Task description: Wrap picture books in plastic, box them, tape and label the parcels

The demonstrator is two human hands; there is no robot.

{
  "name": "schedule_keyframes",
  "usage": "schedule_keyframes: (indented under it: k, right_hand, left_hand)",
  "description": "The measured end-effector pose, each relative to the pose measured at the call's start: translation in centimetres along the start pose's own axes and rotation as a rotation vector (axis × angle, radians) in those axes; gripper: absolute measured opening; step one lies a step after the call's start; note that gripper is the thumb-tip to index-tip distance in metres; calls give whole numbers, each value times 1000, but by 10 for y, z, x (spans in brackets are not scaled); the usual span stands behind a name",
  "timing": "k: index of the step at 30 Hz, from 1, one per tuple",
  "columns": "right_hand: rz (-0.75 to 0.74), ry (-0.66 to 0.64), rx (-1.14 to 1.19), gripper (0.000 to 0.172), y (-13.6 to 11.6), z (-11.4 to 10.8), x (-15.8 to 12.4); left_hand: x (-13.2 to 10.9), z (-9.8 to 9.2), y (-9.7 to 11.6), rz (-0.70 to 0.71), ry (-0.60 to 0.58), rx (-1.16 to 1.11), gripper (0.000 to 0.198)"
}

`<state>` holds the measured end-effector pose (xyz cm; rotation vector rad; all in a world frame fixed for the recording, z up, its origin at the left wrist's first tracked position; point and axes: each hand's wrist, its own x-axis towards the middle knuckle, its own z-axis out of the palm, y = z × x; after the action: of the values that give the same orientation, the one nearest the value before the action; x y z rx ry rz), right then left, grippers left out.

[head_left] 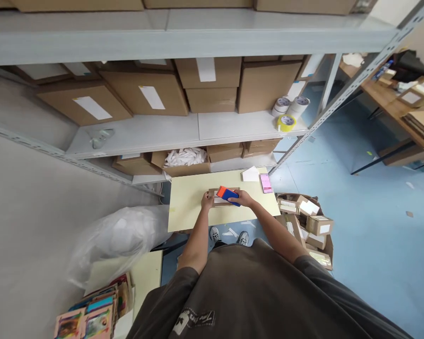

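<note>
A small brown cardboard box (215, 203) with a white label lies on the pale yellow table (187, 212) in front of me. My left hand (207, 200) is closed on the box's left end. Gripped in my right hand (244, 198) is a blue and orange block-shaped object (227, 194), slanted over the box with its orange end toward the upper left. It hides part of the label, and I cannot tell whether it touches the box. White paper (250, 174) and a pink stack (266, 183) lie at the table's far right corner.
Metal shelving (155, 129) behind the table holds cartons, tape rolls (286, 123) and an open box of white pieces (186, 158). A large carton of packed boxes (320, 226) stands right on the floor. Plastic wrap (123, 235) and stacked picture covers (97, 315) are at left.
</note>
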<state>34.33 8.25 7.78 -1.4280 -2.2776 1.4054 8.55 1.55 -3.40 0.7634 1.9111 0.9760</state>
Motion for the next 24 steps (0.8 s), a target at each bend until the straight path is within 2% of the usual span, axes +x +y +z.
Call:
schedule_keyframes:
  k: [2, 4, 6, 8, 11, 13, 18, 24]
  right_hand:
    - [33, -41, -45, 41, -5, 4, 9]
    - [71, -40, -75, 41, -3, 7, 14]
    - [88, -33, -59, 42, 2, 7, 16]
    - [99, -25, -28, 43, 4, 7, 16]
    - [119, -10, 6, 44, 0, 6, 12]
    - [122, 2, 28, 46, -6, 7, 9]
    - [52, 46, 30, 47, -21, 4, 2]
    - [-11, 21, 26, 49, -25, -2, -3]
  left_hand:
    - [-6, -7, 6, 19, 110, 106, 60]
    - [-10, -15, 13, 128, 145, 150, 51]
    - [-10, -20, 21, 211, 41, 85, 34]
    - [-9, -23, 28, 202, -140, -22, 29]
    - [-7, -22, 35, 99, -391, -213, 45]
    - [-7, -21, 38, 48, -477, -356, 55]
    - [-8, -21, 43, -15, -521, -582, 63]
    - [-13, -19, 50, -22, -465, -522, 51]
